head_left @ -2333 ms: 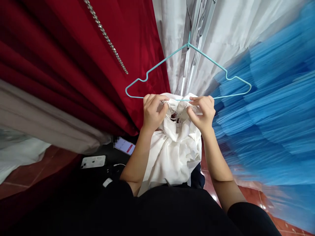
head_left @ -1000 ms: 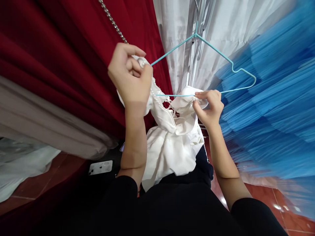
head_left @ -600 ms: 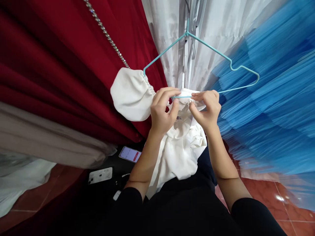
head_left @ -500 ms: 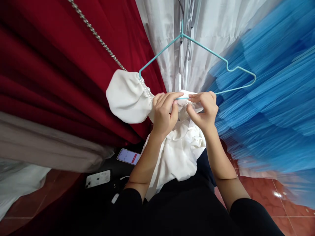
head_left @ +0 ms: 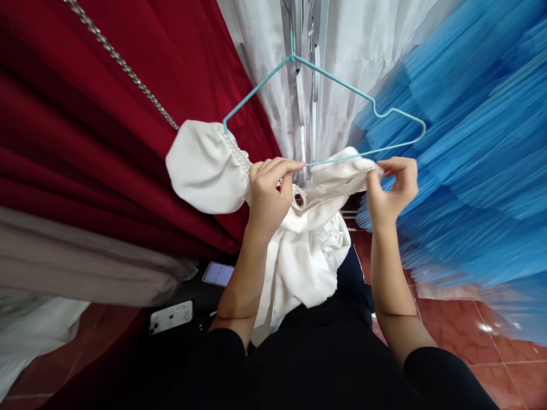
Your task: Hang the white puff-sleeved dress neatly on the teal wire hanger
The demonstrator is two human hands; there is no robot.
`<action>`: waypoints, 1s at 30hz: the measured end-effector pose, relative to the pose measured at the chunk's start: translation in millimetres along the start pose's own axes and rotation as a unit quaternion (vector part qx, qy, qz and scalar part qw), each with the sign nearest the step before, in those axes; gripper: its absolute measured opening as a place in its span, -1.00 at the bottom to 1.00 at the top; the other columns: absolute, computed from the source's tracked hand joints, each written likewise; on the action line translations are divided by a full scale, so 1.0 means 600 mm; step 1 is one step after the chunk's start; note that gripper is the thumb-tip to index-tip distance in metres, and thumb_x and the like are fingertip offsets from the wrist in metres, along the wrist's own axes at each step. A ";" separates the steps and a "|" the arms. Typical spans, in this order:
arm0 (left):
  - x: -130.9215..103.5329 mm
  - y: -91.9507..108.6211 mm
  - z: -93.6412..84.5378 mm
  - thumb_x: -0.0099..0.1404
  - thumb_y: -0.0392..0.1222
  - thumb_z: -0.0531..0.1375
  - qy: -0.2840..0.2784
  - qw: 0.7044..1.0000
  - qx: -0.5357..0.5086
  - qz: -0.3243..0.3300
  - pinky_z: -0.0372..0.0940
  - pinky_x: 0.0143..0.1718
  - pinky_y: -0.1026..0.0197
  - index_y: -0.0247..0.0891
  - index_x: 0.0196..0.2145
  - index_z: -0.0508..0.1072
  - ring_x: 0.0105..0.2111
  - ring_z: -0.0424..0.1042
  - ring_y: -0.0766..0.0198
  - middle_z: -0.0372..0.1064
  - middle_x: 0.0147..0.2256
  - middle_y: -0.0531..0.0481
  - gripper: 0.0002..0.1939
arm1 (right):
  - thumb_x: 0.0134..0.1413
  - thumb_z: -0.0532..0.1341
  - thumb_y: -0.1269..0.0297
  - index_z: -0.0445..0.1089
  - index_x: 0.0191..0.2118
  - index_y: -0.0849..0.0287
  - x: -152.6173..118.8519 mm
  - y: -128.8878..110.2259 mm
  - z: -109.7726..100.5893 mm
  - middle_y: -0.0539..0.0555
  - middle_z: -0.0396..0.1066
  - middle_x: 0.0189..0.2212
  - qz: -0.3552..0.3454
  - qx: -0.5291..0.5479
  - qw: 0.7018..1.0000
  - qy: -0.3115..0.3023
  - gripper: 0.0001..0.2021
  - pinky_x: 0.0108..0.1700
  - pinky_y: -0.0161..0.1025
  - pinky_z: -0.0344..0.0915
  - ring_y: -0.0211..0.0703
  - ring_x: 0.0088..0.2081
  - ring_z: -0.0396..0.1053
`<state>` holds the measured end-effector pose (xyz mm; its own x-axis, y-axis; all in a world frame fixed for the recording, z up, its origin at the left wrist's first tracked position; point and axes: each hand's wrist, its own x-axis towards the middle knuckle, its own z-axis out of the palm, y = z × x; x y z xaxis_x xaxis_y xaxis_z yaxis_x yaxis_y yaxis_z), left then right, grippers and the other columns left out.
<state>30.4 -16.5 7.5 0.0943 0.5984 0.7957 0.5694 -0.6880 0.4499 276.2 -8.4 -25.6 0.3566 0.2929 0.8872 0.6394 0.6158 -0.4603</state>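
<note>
A light blue wire hanger (head_left: 337, 78) hangs from a metal rack. The white garment (head_left: 299, 267) has a puffed sleeve with pearl trim, and its pearl edge rests at the hanger's left corner. My left hand (head_left: 271, 191) pinches the hanger's lower bar together with the garment beside the pearl trim. To the right, my right hand (head_left: 393, 185) pinches an edge of the white cloth, thumb against finger, and pulls it out below the lower bar. The rest of the garment hangs bunched beneath my hands.
Red fabric (head_left: 128, 142) hangs on the left with a beaded chain (head_left: 123, 65) across it. Blue tulle (head_left: 470, 171) fills the right. Two phones, one lit (head_left: 217, 274) and one face down (head_left: 171, 317), lie on a black surface. The floor has red tiles.
My right hand has moved right, drawing the white cloth out along the lower bar. My left hand, the hanger and the puffed sleeve appear slightly farther left.
</note>
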 end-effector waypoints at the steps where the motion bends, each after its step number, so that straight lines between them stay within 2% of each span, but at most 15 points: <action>1: 0.000 0.000 -0.002 0.47 -0.46 0.18 -0.002 1.000 -0.003 -0.002 0.32 0.06 0.00 -0.12 -0.17 0.67 -0.14 0.65 0.12 0.69 -0.18 0.04 -0.69 | 0.19 0.32 0.39 0.46 -0.20 0.06 0.010 0.021 -0.009 -0.04 0.39 -0.34 0.034 -0.001 0.999 0.029 -0.90 -0.27 -0.16 0.42 -0.19 -0.33 0.41; 3: -0.001 0.002 -0.005 0.50 -0.43 0.18 -0.009 1.000 -0.010 -0.007 0.34 0.07 0.00 -0.11 -0.17 0.67 -0.14 0.65 0.12 0.69 -0.17 0.04 -0.70 | 0.09 0.37 0.50 0.45 -0.23 0.06 0.041 0.061 -0.026 -0.07 0.39 -0.39 0.085 0.018 0.994 0.064 -0.80 -0.40 -0.25 0.32 -0.26 -0.42 0.35; 5: -0.001 0.005 -0.009 0.51 -0.41 0.18 -0.016 1.000 -0.020 -0.008 0.36 0.07 0.00 -0.11 -0.17 0.67 -0.13 0.66 0.13 0.69 -0.17 0.04 -0.71 | -0.07 0.41 0.64 0.44 -0.35 0.07 0.082 0.089 -0.041 -0.09 0.36 -0.46 0.066 0.046 0.991 0.106 -0.70 -0.49 -0.26 0.19 -0.32 -0.49 0.29; 7: 0.000 0.008 -0.011 0.51 -0.41 0.19 -0.023 0.999 -0.025 -0.010 0.38 0.06 0.00 -0.11 -0.16 0.68 -0.13 0.66 0.13 0.70 -0.17 0.04 -0.72 | -0.12 0.38 0.73 0.45 -0.40 0.10 0.125 0.096 -0.051 -0.10 0.37 -0.47 0.047 0.050 0.990 0.122 -0.68 -0.47 -0.24 0.13 -0.36 -0.48 0.27; 9: 0.001 0.012 -0.013 0.51 -0.42 0.20 -0.031 0.999 -0.026 -0.015 0.37 0.07 0.00 -0.11 -0.15 0.68 -0.11 0.65 0.12 0.69 -0.16 0.04 -0.71 | -0.07 0.36 0.70 0.47 -0.42 0.14 0.161 0.083 -0.055 -0.13 0.38 -0.48 0.046 0.048 0.993 0.101 -0.73 -0.40 -0.20 0.09 -0.39 -0.46 0.25; 11: 0.001 0.015 -0.013 0.51 -0.44 0.19 -0.035 0.999 -0.028 -0.019 0.36 0.08 0.00 -0.11 -0.14 0.68 -0.10 0.65 0.12 0.69 -0.15 0.04 -0.70 | 0.01 0.37 0.58 0.46 -0.45 0.17 0.189 0.057 -0.051 -0.17 0.38 -0.50 0.057 0.043 0.996 0.062 -0.82 -0.34 -0.13 0.05 -0.39 -0.43 0.25; 14: -0.001 0.019 -0.010 0.52 -0.43 0.19 -0.036 0.999 -0.020 -0.023 0.34 0.08 -0.01 -0.10 -0.14 0.67 -0.10 0.65 0.13 0.69 -0.13 0.05 -0.70 | 0.06 0.36 0.47 0.38 -0.50 0.15 0.211 0.013 -0.035 -0.18 0.33 -0.52 0.051 0.022 0.998 0.023 -0.80 -0.31 -0.10 0.00 -0.40 -0.42 0.19; 19: -0.001 0.019 -0.002 0.52 -0.44 0.16 -0.045 0.999 0.002 -0.028 0.34 0.08 0.01 -0.11 -0.13 0.66 -0.10 0.65 0.13 0.69 -0.13 0.05 -0.69 | -0.13 0.25 0.73 0.24 -0.51 0.06 0.213 -0.032 0.000 -0.11 0.20 -0.50 -0.010 0.004 1.000 -0.006 -0.65 -0.41 -0.21 -0.04 -0.42 -0.47 0.02; 22: -0.001 0.016 0.000 0.53 -0.43 0.16 -0.043 0.999 0.010 -0.027 0.33 0.07 0.01 -0.12 -0.13 0.65 -0.09 0.64 0.12 0.69 -0.14 0.04 -0.70 | -0.01 0.32 0.64 0.23 -0.49 0.11 0.206 -0.039 0.024 -0.13 0.19 -0.49 -0.030 0.009 0.999 -0.040 -0.68 -0.42 -0.26 -0.01 -0.48 -0.47 0.04; 24: -0.002 0.014 0.000 0.53 -0.43 0.16 -0.046 0.999 0.009 -0.024 0.31 0.06 0.02 -0.11 -0.12 0.65 -0.09 0.64 0.12 0.69 -0.13 0.04 -0.70 | 0.02 0.33 0.61 0.23 -0.47 0.13 0.201 -0.043 0.037 -0.15 0.21 -0.49 -0.025 0.022 0.997 -0.062 -0.70 -0.43 -0.30 0.01 -0.51 -0.47 0.07; 27: -0.003 0.008 0.000 0.52 -0.45 0.15 -0.044 0.999 0.004 -0.017 0.28 0.06 0.01 -0.11 -0.12 0.64 -0.10 0.63 0.12 0.68 -0.13 0.04 -0.69 | -0.07 0.29 0.72 0.33 -0.42 0.16 0.186 -0.061 0.049 -0.11 0.31 -0.46 -0.023 0.047 0.992 -0.112 -0.71 -0.44 -0.34 0.11 -0.47 -0.47 0.17; 28: -0.003 0.005 0.001 0.52 -0.45 0.15 -0.040 0.999 0.003 -0.015 0.28 0.06 0.01 -0.12 -0.12 0.64 -0.10 0.63 0.12 0.68 -0.14 0.04 -0.69 | -0.05 0.30 0.72 0.39 -0.38 0.16 0.177 -0.072 0.049 -0.06 0.36 -0.41 -0.037 0.062 0.992 -0.107 -0.73 -0.43 -0.33 0.18 -0.41 -0.43 0.25; 30: -0.002 -0.002 0.003 0.53 -0.44 0.14 -0.034 0.999 0.001 -0.013 0.27 0.07 0.00 -0.13 -0.13 0.63 -0.12 0.62 0.11 0.67 -0.16 0.04 -0.70 | 0.14 0.32 0.60 0.47 -0.26 0.13 0.153 -0.101 0.049 0.03 0.42 -0.29 -0.090 0.082 0.989 -0.082 -0.81 -0.30 -0.24 0.36 -0.24 -0.26 0.41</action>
<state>31.1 -15.9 5.5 0.1344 0.6421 0.7547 0.5733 -0.6716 0.4693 250.2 2.3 84.8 0.1231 0.2731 0.9541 0.5582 0.7758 -0.2941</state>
